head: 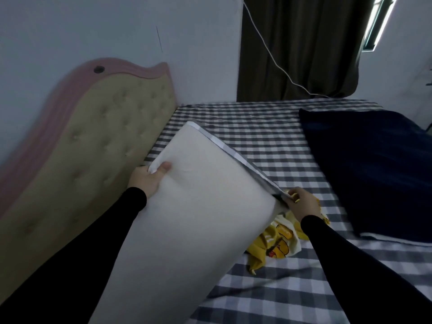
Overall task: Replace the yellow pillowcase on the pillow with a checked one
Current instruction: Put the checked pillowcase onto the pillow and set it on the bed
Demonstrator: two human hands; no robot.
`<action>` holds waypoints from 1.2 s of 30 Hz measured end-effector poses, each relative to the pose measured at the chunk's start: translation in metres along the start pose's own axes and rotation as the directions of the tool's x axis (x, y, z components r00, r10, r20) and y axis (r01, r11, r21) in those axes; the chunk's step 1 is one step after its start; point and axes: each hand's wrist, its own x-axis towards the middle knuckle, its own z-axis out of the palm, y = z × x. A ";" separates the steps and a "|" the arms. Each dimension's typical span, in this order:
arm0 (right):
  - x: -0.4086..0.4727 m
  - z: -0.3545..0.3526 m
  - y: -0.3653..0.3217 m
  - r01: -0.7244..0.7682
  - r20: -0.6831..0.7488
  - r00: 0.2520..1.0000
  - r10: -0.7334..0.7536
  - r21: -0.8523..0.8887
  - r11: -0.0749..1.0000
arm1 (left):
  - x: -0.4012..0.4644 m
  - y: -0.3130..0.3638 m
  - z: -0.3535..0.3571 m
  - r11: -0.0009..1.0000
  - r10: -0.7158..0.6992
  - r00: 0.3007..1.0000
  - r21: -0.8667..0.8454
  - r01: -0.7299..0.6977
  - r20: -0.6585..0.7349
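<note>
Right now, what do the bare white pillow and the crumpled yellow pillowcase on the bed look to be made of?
Bare white pillow: matte, smooth, slab-like with squared edges; probably foam, though only its cover shows. Crumpled yellow pillowcase: thin printed woven cloth, likely cotton or a blend; it lies in soft folds on the checked bed sheet.

So the pillow (187,218) runs diagonally through the middle of the frame, from bottom left up toward the centre, lifted over the bed (268,141). The left hand (149,181) grips its upper left edge, and the right hand (301,202) pinches the pillowcase edge (236,157) running down its right side. A crumpled pillowcase (275,244) lies on the bed just below the right hand, partly under the pillow. The headboard (98,136) stands at the left against the wall (93,31), a blanket (374,171) lies at the right, and the curtain (304,43) hangs top centre with a cable (278,64) in front.
</note>
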 end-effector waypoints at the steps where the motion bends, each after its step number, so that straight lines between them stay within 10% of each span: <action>1: -0.001 0.000 0.001 -0.035 0.024 0.999 0.033 0.089 0.995 | 0.002 -0.002 0.001 1.000 -0.002 1.000 -0.012 0.002 0.004; 8: 0.002 0.011 -0.004 -0.047 0.007 0.999 0.048 0.385 0.922 | 0.005 -0.005 0.019 0.999 -0.021 0.999 0.033 0.020 0.026; 17: 0.022 0.008 0.014 0.249 0.074 0.967 -0.242 -0.112 0.962 | 0.010 -0.003 0.029 0.992 -0.072 0.996 0.103 0.067 0.051; 23: 0.039 0.014 0.017 0.001 -0.059 0.998 -0.002 -0.016 1.000 | 0.012 0.000 0.029 0.992 -0.047 0.997 0.121 0.039 0.063; 36: 0.022 0.048 0.053 -0.168 0.225 0.966 0.126 0.177 0.970 | 0.018 0.002 0.065 0.989 -0.069 0.997 0.136 0.063 0.039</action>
